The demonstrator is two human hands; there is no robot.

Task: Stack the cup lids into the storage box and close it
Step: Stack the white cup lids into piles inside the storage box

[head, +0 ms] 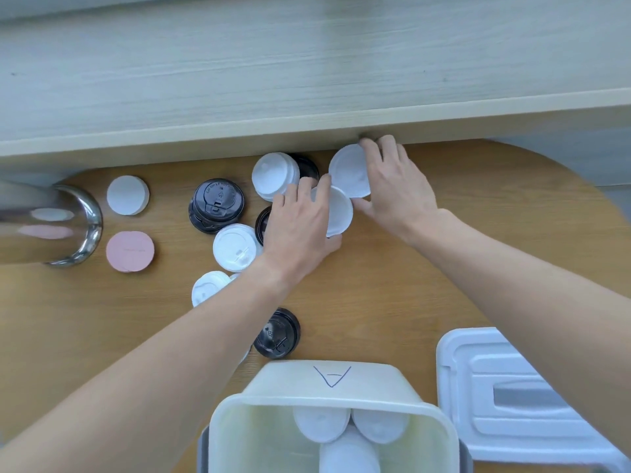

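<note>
Bare table (392,285) lies open between my forearms, a clear lane back to the open storage box (327,401). The box lid (485,363) blocks the right side, a black lid (277,332) sits just before the box (partly under my left arm), and the shelf edge (239,131) walls the far side.

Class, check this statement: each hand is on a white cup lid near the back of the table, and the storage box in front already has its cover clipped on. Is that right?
Not quite. The head view shows the storage box open, white lids inside, its cover lying flat on the table to its right. The rest stands: the left hand and right hand are each on a white cup lid.
</note>
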